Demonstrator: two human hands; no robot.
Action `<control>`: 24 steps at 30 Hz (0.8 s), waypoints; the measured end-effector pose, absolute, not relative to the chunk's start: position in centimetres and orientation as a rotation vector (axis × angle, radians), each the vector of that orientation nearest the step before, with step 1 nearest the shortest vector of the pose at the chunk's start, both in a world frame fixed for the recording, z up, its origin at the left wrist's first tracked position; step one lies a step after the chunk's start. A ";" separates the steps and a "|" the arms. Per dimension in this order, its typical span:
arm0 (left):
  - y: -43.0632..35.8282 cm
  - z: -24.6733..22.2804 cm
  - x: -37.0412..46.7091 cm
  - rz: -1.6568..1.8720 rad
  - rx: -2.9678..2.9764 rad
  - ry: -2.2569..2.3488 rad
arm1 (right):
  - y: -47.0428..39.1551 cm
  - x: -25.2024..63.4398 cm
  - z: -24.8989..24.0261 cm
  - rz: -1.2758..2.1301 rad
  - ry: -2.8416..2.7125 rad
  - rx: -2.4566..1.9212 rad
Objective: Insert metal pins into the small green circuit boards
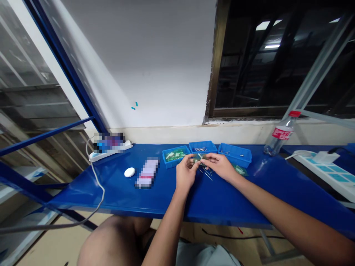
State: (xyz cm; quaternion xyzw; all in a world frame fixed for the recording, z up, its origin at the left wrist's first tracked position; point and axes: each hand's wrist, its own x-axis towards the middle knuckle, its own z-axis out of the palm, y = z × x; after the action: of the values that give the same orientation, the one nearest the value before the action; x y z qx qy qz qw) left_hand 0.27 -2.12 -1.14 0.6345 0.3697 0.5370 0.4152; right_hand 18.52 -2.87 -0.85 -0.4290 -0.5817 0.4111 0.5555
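My left hand [186, 173] and my right hand [219, 165] meet over the table, fingers pinched from both sides on a small greenish clear plastic bag [200, 157]. A pale piece seems to be inside it, though the fingers hide part of it. Under the hands, thin metal pins [206, 173] lie scattered on the blue table [116, 197]. Close behind my left hand stands a blue bin [166, 163] of similar green bags. Another blue bin [213, 145] holds metal pins. Beyond my right hand is a third blue bin [244, 158] with a few small pieces.
A green bag [240, 170] lies right of my right hand. To the left are a white oval case [129, 172], a blurred phone [148, 173] and a power strip [111, 153] with a cable. A bottle [281, 133] and another power strip [328, 171] are at the right.
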 end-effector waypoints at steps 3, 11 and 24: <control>-2.1 -1.1 0.2 1.363 1.604 0.971 | -3.0 18.5 -0.7 1.003 -1.360 -1.030; -2.8 -0.4 0.2 1.459 2.002 1.044 | -2.9 18.4 -0.6 0.915 -1.281 -1.033; -3.0 -0.2 0.1 1.344 2.051 1.002 | -3.1 18.5 -0.3 0.961 -1.377 -0.969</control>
State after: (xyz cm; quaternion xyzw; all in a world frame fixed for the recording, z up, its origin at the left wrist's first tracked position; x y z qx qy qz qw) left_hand 0.15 -2.99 -0.25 0.7509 0.3670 0.4921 0.2436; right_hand 18.50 -3.07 -0.31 -0.4122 -0.5856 0.4086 0.5659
